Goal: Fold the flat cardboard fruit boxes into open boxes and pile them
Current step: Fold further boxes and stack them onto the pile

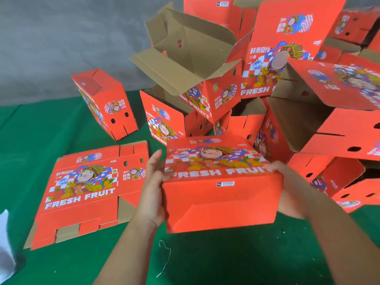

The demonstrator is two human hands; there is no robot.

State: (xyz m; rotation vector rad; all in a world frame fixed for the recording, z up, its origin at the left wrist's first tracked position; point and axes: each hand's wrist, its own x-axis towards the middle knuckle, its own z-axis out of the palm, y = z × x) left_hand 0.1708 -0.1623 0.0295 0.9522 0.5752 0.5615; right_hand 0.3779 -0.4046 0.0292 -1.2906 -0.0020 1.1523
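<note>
I hold a folded red fruit box (221,194) in mid-air over the green surface, its printed side tilted up and its closed bottom toward me. My left hand (153,188) presses flat against its left side with straight fingers. My right hand (287,192) holds its right side, fingers curled over the top edge. A stack of flat red boxes (86,190) lies to the left. Behind the held box rises a pile of folded open boxes (205,83), tumbled at several angles.
One folded box (104,103) stands alone on its end at the back left. A green cloth (205,258) covers the floor, with a white thread (165,258) lying on it. More red boxes (339,120) crowd the right side. A grey wall is behind.
</note>
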